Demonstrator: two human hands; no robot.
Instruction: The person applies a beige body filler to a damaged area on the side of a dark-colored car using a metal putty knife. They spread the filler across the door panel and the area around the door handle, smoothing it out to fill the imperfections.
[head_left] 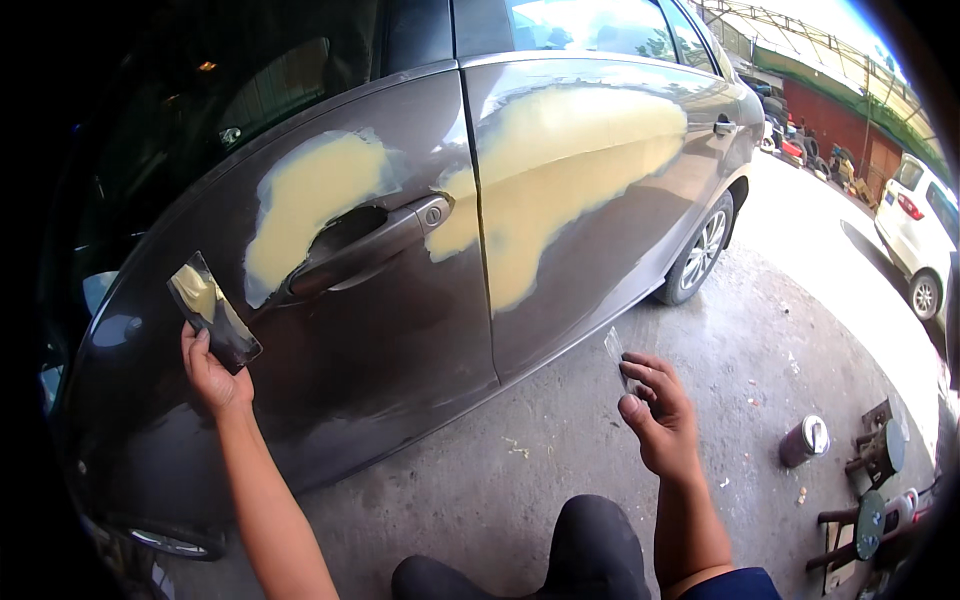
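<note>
My left hand [210, 368] grips a dark rectangular putty board [230, 335] by its lower edge, in front of the car's front door. A smear of yellow body filler [198, 292] lies on the board's upper part. Between the thumb and fingers of my right hand [662, 412] is a thin, clear putty spreader [613, 347], held away from the car. Yellow filler patches cover the front door [318, 195] around the door handle [375, 245] and much of the rear door [560, 150]. Both patches have pale, sanded-looking borders on the dark grey-brown paint.
A lidded can [804, 442] stands on the concrete floor [560, 450] at the right. Beyond it are small stools [858, 528]. The car's rear wheel [702, 248] rests on the floor. A white car [918, 220] is parked outside, with stacked tyres [812, 152] farther back.
</note>
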